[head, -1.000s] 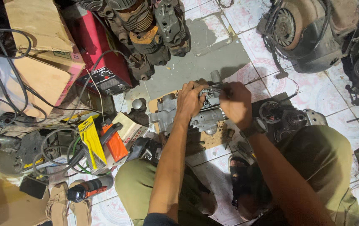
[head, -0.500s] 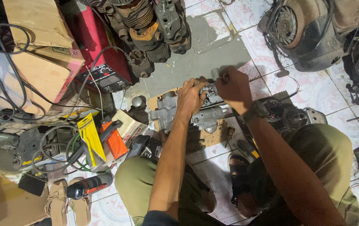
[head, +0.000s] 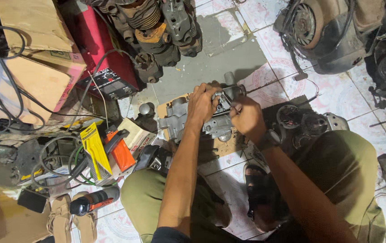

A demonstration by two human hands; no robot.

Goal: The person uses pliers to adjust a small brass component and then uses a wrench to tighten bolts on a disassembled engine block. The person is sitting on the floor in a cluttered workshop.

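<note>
A grey metal engine casting (head: 177, 120) lies on a piece of cardboard (head: 229, 145) on the tiled floor in front of me. My left hand (head: 202, 104) rests on top of the casting, its fingers closed around a small part at its upper edge. My right hand (head: 245, 118), with a watch on the wrist, pinches a thin metal tool or rod against the same spot. The two hands almost touch. What lies under the fingers is hidden.
A red machine box (head: 105, 58) and engine cylinders (head: 157, 31) stand beyond. Cardboard boxes (head: 31, 54), cables, a yellow package (head: 95, 150) and an orange tool (head: 121, 153) crowd the left. Dark round parts (head: 301, 123) lie right; a scooter engine (head: 323, 31) sits far right.
My right hand has drawn back from the far edge of the casting toward me and now meets the left hand. The left hand has hardly moved.
</note>
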